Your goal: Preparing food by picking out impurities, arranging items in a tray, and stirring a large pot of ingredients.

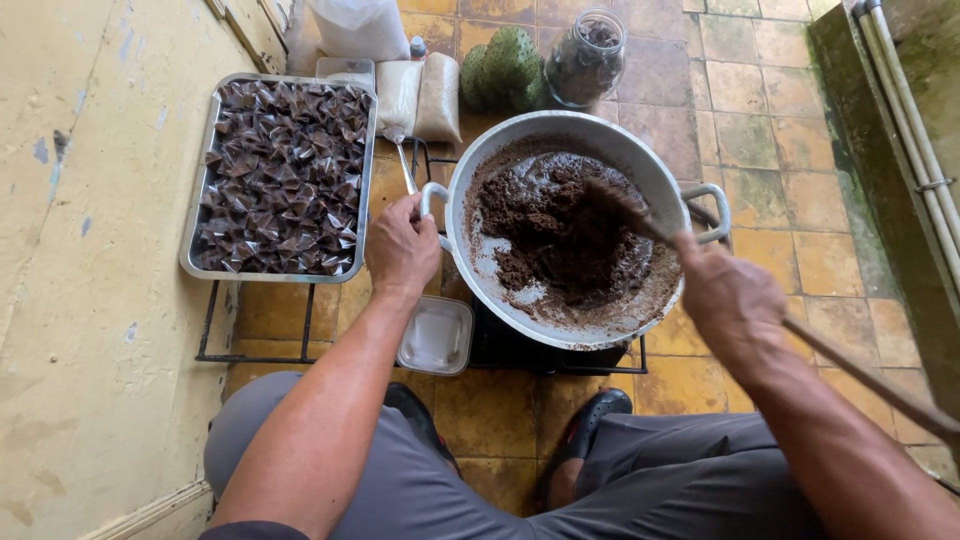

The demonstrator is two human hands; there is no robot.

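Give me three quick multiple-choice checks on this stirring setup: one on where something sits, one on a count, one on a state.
1. Where is the metal tray of dark folded pieces?
A. To the left of the big pan
B. Inside the big pan
C. Behind the glass jar

2. How many loop handles show on the big pan?
A. None
B. Two
C. Four

3. What is the left hand doing?
A. Resting on a knee
B. Lifting the tray
C. Gripping the pan's near-left handle

Answers:
1. A, the tray lies on the black rack left of the pan.
2. B, one handle shows on each side of the rim.
3. C, the left hand's grip closes on the handle while the right hand holds the long wooden paddle in the brown mixture.
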